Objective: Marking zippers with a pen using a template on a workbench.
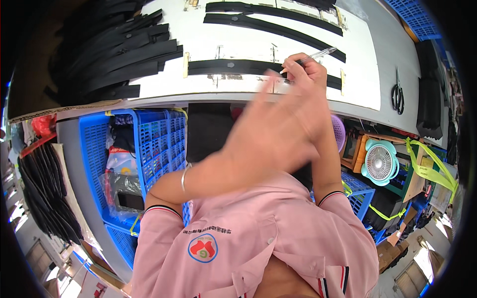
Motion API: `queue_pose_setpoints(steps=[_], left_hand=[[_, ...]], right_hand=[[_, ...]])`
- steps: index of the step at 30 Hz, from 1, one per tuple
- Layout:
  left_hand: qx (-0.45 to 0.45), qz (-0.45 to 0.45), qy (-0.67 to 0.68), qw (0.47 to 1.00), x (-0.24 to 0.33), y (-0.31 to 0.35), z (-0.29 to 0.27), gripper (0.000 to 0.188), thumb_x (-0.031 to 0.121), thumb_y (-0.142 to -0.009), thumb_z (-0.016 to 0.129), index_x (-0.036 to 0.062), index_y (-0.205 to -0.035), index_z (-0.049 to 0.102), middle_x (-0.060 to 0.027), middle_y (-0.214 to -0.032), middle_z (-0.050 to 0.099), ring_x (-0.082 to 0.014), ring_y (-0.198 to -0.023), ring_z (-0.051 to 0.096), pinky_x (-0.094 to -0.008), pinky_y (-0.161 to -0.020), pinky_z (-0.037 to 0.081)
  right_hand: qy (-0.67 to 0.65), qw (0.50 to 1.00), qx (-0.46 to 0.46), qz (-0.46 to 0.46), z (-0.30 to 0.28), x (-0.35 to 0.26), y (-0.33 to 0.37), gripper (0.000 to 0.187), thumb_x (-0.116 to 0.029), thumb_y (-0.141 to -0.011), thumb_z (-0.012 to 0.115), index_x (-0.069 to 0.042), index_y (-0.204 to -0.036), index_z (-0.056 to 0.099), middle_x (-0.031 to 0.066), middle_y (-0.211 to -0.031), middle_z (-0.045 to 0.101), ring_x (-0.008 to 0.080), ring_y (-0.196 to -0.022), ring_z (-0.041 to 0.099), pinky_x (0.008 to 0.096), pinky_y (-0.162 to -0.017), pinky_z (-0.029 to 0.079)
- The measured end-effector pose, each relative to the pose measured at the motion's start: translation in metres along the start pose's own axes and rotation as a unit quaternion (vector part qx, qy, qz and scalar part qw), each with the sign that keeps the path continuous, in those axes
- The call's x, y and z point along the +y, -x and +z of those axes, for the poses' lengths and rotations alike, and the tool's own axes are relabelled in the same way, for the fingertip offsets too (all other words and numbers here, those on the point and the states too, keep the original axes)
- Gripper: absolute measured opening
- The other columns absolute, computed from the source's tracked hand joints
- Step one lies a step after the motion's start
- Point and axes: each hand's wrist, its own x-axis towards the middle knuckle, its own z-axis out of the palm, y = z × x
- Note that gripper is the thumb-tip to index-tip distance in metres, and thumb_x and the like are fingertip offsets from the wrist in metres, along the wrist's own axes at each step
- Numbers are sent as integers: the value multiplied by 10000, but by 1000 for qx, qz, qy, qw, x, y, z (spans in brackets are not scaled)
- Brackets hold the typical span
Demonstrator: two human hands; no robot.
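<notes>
A pen point(324, 52) with a clear barrel is gripped in my right hand point(310, 69), its tip low over a black fabric strip point(213, 67). That strip lies lengthwise on a white marked board point(365, 74) near the table's front edge. My left hand point(278, 126) is smeared by motion in front of my right forearm; its fingers point toward the strip, and I cannot make out anything in it. Farther back on the board rest another black strip point(283, 35) and a third strip point(278, 11). A heap of black strips point(134, 49) covers the board's left side.
Black-handled scissors point(397, 97) and folded black fabric point(430, 94) lie on the right of the table. Below the edge stand a blue crate point(92, 164) at left, a purple basket point(339, 133) and a turquoise fan point(380, 162) at right. Black strips point(44, 188) hang at far left.
</notes>
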Motion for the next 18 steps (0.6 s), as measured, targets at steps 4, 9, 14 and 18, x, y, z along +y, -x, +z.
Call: queue_pose_setpoints(steps=[4,9,14,18], left_hand=[[59,183,161,968,80,-3,-51,438,238,-861,646,35,-1249,674,-137,-1022,661,-290,-1000,654,-580,-969,518],[157,264,252,918,64,2,-80,414,170,-941,566,-40,-1286,657,-264,-1267,680,-419,-1219,653,-556,-1113,505],[42,89,75,992,33,19,-105,343,66,-857,688,58,-1199,715,-159,-1179,734,-352,-1152,696,-497,-1102,493],[141,-132,-19,981,-49,29,-53,444,-27,-845,713,82,-1275,707,-98,-1299,712,-336,-1326,598,-505,-1197,379]], right_hand=[[15,1000,5,-3,3,-10,2,139,-123,-973,695,3,-966,753,32,-786,715,43,-678,587,192,-602,428],[37,999,34,-5,-2,-7,2,139,-138,-972,717,-6,-960,758,16,-758,697,21,-644,547,189,-550,375],[15,999,43,-8,4,-8,1,142,-145,-973,732,-6,-966,761,13,-751,691,8,-617,519,189,-531,353],[37,998,40,-12,6,-7,1,163,-150,-990,718,9,-978,749,53,-803,714,24,-597,515,175,-515,355]])
